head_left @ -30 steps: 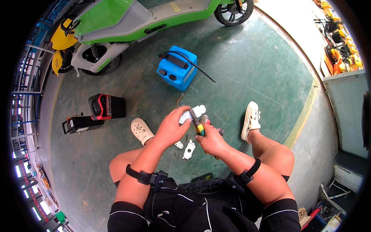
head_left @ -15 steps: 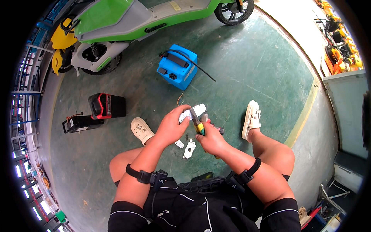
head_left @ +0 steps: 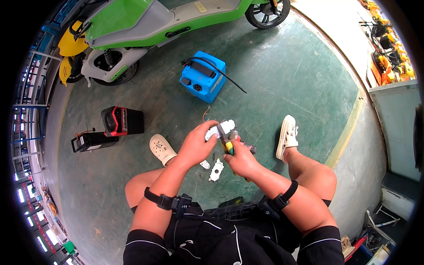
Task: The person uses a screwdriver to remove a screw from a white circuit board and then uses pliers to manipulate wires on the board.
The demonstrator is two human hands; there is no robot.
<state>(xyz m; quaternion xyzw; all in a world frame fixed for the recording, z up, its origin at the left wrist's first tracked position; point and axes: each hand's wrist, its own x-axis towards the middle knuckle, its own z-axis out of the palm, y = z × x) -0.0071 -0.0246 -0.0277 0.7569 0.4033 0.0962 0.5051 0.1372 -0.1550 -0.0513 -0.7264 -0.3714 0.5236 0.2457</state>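
My left hand [head_left: 199, 142] is closed on a white plastic part [head_left: 227, 126], long and rounded at the ends, thumb and fingers pinching its near-left end. In my right hand [head_left: 243, 160] are pliers [head_left: 229, 147] with yellow-and-green handles; their dark jaws lie against the middle of the white part. Whether the jaws bite into it I cannot tell. A red and grey tool [head_left: 250, 149] lies on the floor, partly hidden behind my right hand. Below the hands lie a loose white plastic piece [head_left: 216, 170] with a round hole and a smaller white strip [head_left: 205, 164].
A blue box-shaped battery pack [head_left: 209, 84] with a black cable stands ahead. To the left are a red-and-black battery case [head_left: 128, 121] and a black case [head_left: 95, 141]. A green-and-grey scooter [head_left: 132, 26] stands across the far side. My cream clogs flank the work.
Almost nothing differs. Both hands, the white part and the pliers stay in place, with only a very slight shift of the white part.
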